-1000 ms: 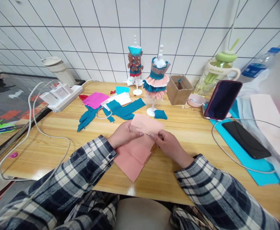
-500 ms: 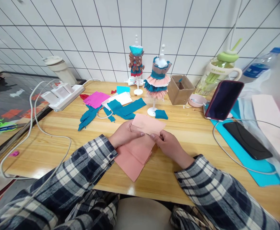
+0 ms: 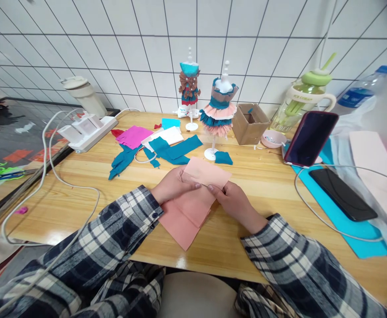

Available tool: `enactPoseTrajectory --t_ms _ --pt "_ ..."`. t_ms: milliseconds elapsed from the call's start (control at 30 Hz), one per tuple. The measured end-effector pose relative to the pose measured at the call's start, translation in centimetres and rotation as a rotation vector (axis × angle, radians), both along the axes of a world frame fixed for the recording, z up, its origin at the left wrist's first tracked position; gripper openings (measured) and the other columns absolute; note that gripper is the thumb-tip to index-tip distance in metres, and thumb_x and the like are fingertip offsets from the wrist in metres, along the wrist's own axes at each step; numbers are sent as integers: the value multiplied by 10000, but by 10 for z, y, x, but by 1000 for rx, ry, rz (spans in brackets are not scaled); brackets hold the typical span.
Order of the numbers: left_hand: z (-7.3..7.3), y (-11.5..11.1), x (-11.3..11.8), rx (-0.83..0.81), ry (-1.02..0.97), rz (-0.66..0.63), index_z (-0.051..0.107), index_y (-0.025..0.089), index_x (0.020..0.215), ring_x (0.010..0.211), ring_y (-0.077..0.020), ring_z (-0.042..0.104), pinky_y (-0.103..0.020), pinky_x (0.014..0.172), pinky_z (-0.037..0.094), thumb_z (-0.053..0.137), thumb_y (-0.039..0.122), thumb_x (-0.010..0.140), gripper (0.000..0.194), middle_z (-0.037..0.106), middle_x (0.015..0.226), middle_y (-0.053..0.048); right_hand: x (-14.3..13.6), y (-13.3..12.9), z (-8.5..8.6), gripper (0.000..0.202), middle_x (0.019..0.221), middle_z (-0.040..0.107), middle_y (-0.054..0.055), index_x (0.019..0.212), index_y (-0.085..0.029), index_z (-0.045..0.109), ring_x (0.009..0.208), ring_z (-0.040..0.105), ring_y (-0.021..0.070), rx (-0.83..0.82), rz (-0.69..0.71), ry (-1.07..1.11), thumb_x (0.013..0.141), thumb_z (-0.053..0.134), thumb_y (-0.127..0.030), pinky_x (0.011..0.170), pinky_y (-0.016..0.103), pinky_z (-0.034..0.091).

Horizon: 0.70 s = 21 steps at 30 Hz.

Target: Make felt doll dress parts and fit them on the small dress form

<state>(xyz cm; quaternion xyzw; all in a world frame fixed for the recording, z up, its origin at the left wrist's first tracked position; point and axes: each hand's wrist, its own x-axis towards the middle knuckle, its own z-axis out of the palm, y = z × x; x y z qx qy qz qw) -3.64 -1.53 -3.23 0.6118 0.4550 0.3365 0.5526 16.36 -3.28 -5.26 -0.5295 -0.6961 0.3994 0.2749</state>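
Observation:
A folded sheet of pink paper [image 3: 188,212] hangs slanted over the front part of the wooden table [image 3: 236,251]. My left hand [image 3: 173,184] pinches its left side, thumb on top. At its right side my right hand [image 3: 235,198] grips the paper between thumb and fingers. Both thumb tips lie close together along a crease, and a lighter pink flap stands up beyond them. Behind the paper is a white stand with a ruffled pink and teal paper dress [image 3: 217,115]; a second small dress [image 3: 189,86] in turquoise and brown stands farther back.
Teal scraps [image 3: 176,150], a magenta sheet [image 3: 134,137] and a power strip [image 3: 89,132] lie to the left. A cardboard box [image 3: 250,124], pink dish [image 3: 273,139], propped phone [image 3: 311,139], flat black phone [image 3: 342,194] and green-lidded bottle [image 3: 304,99] are on the right.
The view has shifted very slightly. The paper's upper flap leans a little farther right; both hands keep nearly the same hold.

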Motion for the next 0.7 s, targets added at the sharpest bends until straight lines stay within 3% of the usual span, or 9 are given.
enactPoseTrajectory --t_ms 267,533,700 --pt "-2 0 -1 -12 -33 -1 612 150 1118 1017 -276 652 -402 865 524 772 346 646 535 694 1114 -95 0 -1 4 323 809 693 26 919 -190 658 733 604 188 -19 -4 -6 855 487 -456 618 267 410" --pt "-2 1 -1 2 -37 6 592 167 1165 1042 -274 643 -399 889 514 771 329 658 561 665 1179 -92 1 0 4 351 597 552 -22 750 -176 584 541 465 127 -87 17 51 845 462 -491 513 237 327" --pt "-1 0 0 23 -21 21 596 170 1164 1030 -275 647 -396 890 511 774 350 645 578 686 1138 -86 1 1 5 332 614 565 -18 843 -169 624 544 474 131 -109 43 145 853 460 -457 520 240 333"
